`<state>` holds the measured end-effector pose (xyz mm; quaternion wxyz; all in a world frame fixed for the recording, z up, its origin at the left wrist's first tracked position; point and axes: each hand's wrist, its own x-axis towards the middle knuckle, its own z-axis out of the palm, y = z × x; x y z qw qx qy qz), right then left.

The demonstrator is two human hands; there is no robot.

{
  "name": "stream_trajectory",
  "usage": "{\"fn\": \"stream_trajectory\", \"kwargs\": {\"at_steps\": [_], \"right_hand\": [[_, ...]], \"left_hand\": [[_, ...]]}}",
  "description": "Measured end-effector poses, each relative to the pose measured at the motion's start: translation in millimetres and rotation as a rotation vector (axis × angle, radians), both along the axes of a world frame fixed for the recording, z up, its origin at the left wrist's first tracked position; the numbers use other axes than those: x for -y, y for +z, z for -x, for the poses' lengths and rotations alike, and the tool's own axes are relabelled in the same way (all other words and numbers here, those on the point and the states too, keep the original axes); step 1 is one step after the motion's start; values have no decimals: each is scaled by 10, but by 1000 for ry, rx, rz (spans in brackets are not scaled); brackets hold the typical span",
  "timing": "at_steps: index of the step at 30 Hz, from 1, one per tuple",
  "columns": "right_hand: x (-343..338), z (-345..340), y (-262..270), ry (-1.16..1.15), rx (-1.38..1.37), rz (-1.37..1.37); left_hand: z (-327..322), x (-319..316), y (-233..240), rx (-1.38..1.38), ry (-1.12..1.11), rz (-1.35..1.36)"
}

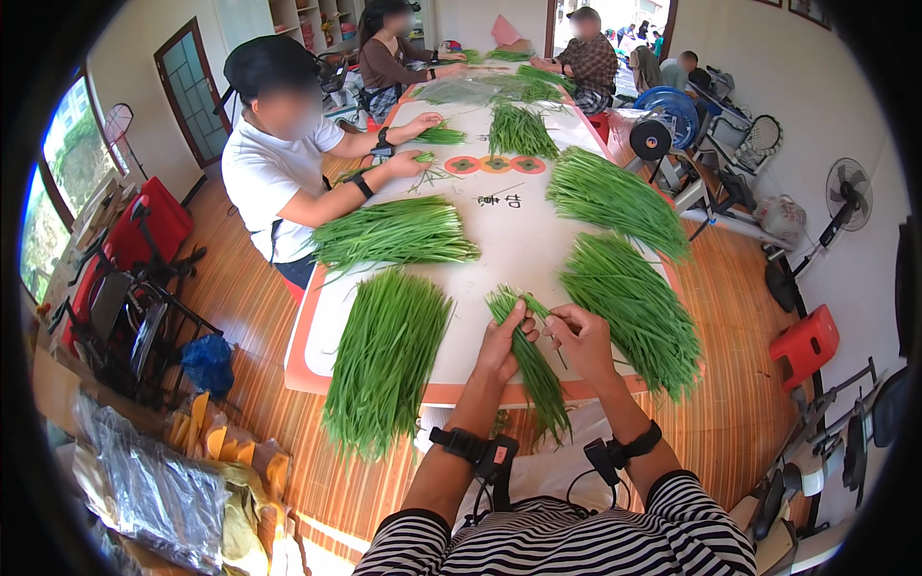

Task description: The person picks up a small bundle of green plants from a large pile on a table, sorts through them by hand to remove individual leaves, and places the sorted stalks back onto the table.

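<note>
My left hand [507, 337] is wrapped around a bunch of garlic chives [542, 385], whose pale stem ends point away from me while the leaves hang towards the table's near edge. Close beside it, my right hand [580, 340] pinches a few thin chive stalks [536, 305] between thumb and fingers. To the left lies a large chive pile [389, 353], its leaf tips drooping over the near edge. Another pile [632, 309] spreads to the right of my right hand, also overhanging the edge.
The long white table [504, 230] has an orange border. Farther along lie more chive piles [392, 232] [612, 194]. A person in a white T-shirt [284, 173] handles chives at the left side. A red stool [805, 345] and a fan [846, 194] stand at right.
</note>
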<state>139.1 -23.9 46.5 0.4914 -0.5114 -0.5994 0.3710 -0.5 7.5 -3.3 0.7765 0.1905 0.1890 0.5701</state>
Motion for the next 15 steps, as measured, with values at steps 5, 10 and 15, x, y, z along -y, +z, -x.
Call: {"fn": "stream_trajectory", "kwargs": {"at_steps": [5, 10, 15], "right_hand": [[-15, -102, -13, -34, -90, 2], [44, -213, -14, -97, -90, 27], [65, -320, -46, -164, -41, -19]], "left_hand": [[-61, -1, 51, 0, 32, -2], [-13, -13, -53, -68, 23, 12], [-65, -10, -45, -10, -20, 15]]}}
